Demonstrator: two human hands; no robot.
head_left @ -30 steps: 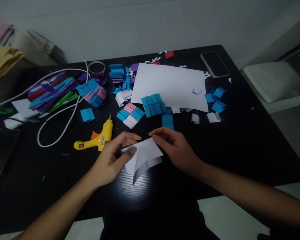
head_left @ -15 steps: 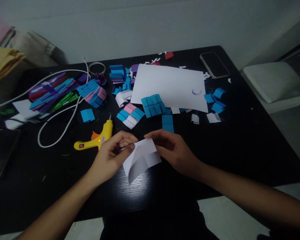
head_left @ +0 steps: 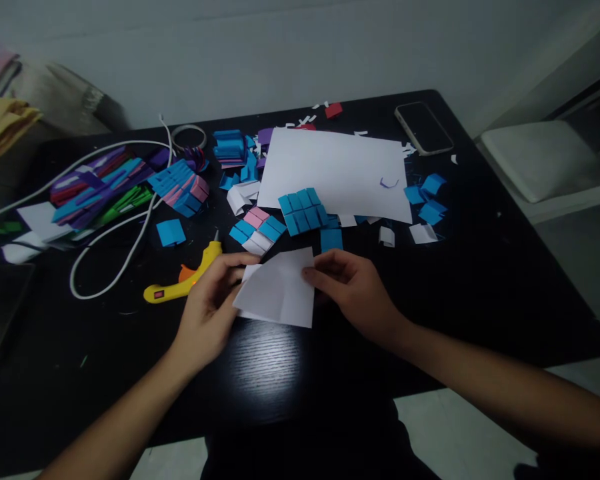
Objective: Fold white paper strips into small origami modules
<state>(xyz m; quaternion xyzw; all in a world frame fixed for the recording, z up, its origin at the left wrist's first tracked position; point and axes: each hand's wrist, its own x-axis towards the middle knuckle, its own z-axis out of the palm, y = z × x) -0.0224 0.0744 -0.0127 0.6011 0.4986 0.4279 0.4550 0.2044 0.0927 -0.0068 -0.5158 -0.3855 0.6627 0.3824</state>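
Note:
A creased white sheet of paper [head_left: 283,290] is held between my two hands above the near part of the black table. My left hand [head_left: 211,303] grips its left edge, the thumb partly behind the paper. On the right edge, my right hand [head_left: 353,287] pinches the sheet, its thumb on top and the fingers behind. Just left of my left hand lies a yellow glue gun [head_left: 180,283], partly covered by that hand. Beyond the paper sit a blue folded-paper block [head_left: 303,211] and a blue, pink and white one [head_left: 256,230].
A large white sheet [head_left: 335,167] lies at the back, with a phone [head_left: 424,128] to its right. Bundled coloured paper strips [head_left: 100,187] and a looping white cable [head_left: 87,293] spread over the left. Small blue pieces [head_left: 433,212] and scraps lie at the right.
The paper has turned and lies flatter, its near flap no longer hanging down. My right thumb is now on its face. The view has shifted slightly.

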